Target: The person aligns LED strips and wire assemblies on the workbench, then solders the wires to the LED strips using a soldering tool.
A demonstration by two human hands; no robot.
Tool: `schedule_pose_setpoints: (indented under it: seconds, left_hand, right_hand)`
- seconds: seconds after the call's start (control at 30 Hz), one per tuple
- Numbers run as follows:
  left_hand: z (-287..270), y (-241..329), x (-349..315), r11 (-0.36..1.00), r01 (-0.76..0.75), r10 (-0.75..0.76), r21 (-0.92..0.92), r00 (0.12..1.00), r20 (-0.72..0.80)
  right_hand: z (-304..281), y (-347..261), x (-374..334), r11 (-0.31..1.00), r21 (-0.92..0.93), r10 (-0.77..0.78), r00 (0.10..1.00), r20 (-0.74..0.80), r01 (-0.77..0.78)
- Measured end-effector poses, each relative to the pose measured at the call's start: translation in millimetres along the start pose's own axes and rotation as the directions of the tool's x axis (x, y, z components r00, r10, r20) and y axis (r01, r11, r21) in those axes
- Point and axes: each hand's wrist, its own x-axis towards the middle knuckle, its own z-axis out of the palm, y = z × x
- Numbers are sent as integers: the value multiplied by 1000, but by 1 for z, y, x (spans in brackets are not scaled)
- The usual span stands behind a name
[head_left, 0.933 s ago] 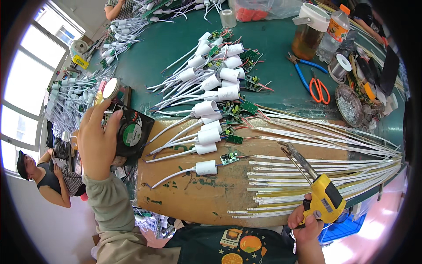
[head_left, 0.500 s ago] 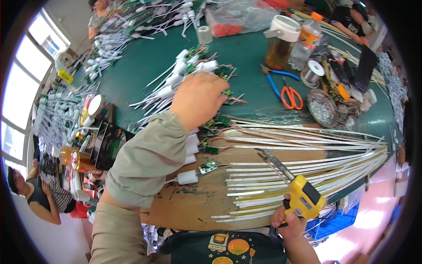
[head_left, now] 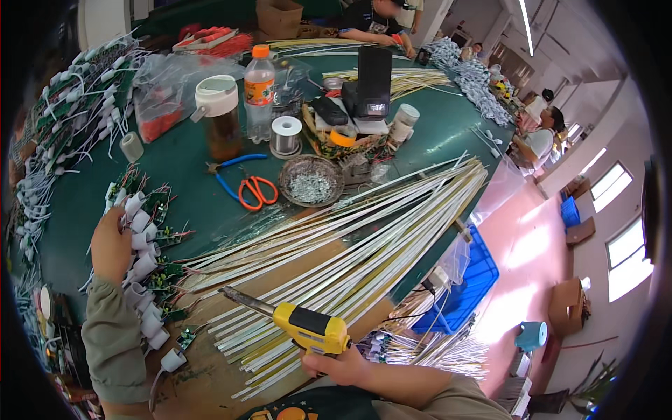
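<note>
My right hand (head_left: 339,367) is closed round a yellow and black soldering gun (head_left: 308,325), whose long metal tip points up and left over the white LED strips (head_left: 301,287). On the left, my left hand (head_left: 112,241) has its fingers bent in at the far end of a row of white plastic cylinders (head_left: 145,266) with wires and green circuit boards (head_left: 159,203). A cylinder (head_left: 134,204) shows at its fingertips, partly covered by them. Near me, one cylinder (head_left: 173,360) with its small board (head_left: 187,338) lies apart from the row.
Blue-handled pliers (head_left: 227,182), orange-handled scissors (head_left: 257,194), a bowl of small metal pieces (head_left: 311,180), and a solder spool (head_left: 285,136) stand beyond the strips. Behind are a jug (head_left: 220,115) and a bottle (head_left: 259,94). A blue crate (head_left: 462,280) stands off the table's right edge.
The view has swung right, so the table appears further left. The soldering gun's tip now lies nearer the circuit boards. My left hand stays at the cylinders, its fingers now at the row's far end.
</note>
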Motion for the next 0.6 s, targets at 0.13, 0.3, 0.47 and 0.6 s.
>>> schedule_pose_setpoints:
  seconds: [0.13,0.3,0.47,0.6]
  left_hand:
    - [-3,-11,0,997,-39,39,-59,999,-12]
    - [-34,-3,-11,967,63,-69,-245,997,-18]
    - [-83,51,-50,961,44,-60,-273,997,-48]
    - [-77,86,-100,959,-263,261,-108,965,-31]
  right_hand:
    - [1,-6,-1,1000,-6,-1,1000,9,1]
    - [3,-5,-2,998,49,-31,999,33,29]
    - [7,-3,-1,999,25,-22,1000,-8,22]
    - [1,-5,-2,998,-59,-15,1000,-5,14]
